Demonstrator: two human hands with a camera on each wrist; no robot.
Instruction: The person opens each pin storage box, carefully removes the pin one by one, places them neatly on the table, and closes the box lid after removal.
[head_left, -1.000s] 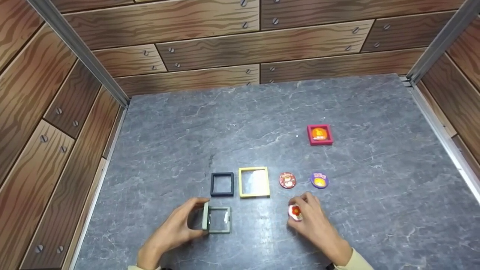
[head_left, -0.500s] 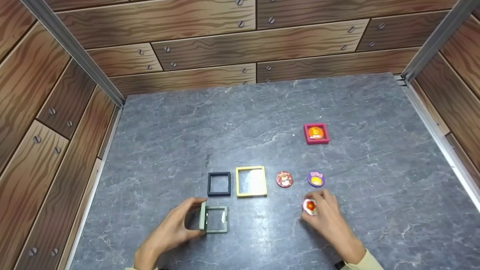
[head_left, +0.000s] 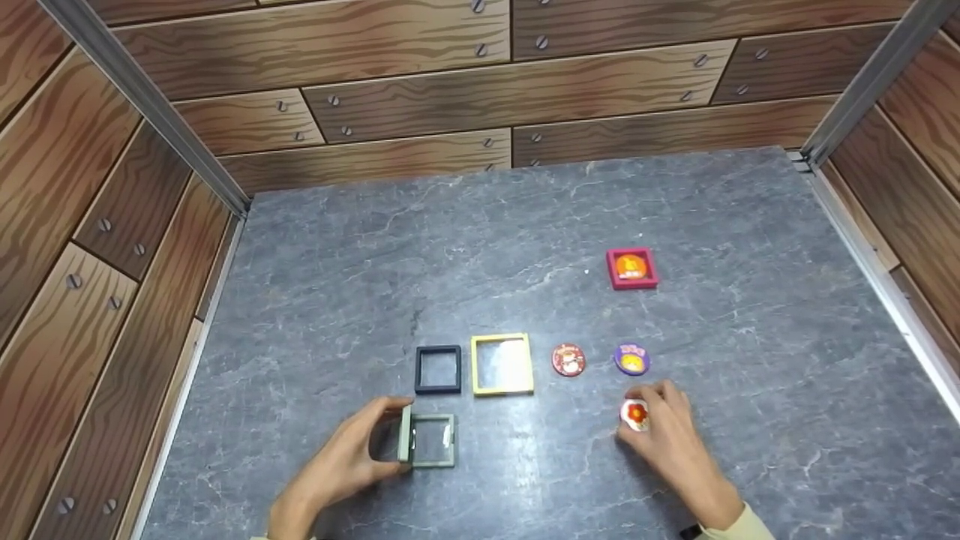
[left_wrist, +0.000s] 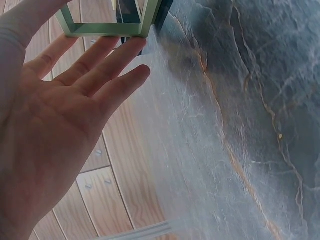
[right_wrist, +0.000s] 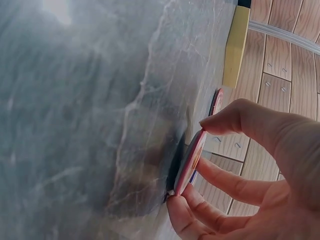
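Observation:
My left hand [head_left: 345,457] holds the raised half of a pale green hinged display frame [head_left: 452,441] between thumb and fingers. The frame's other half lies flat on the table, with clear film inside its border. In the left wrist view the fingertips press along the green edge [left_wrist: 105,30]. On the right, my right hand [head_left: 675,442] pinches a round white badge [head_left: 634,414] with a red flower by its rim. The right wrist view has this badge [right_wrist: 191,162] tilted close over the table, thumb on one side and fingers on the other.
Behind the green frame lie a dark navy frame [head_left: 418,370] and a larger yellow frame [head_left: 475,365]. A red badge [head_left: 568,360] and a purple badge [head_left: 632,359] lie to their right. Farther back sits a magenta frame [head_left: 611,271] holding an orange badge [head_left: 631,266]. Wood-patterned walls [head_left: 420,90] enclose the table.
My right hand has moved to the right with the flower badge, away from the green frame. The left hand keeps its hold on the raised half, and the view has shifted slightly.

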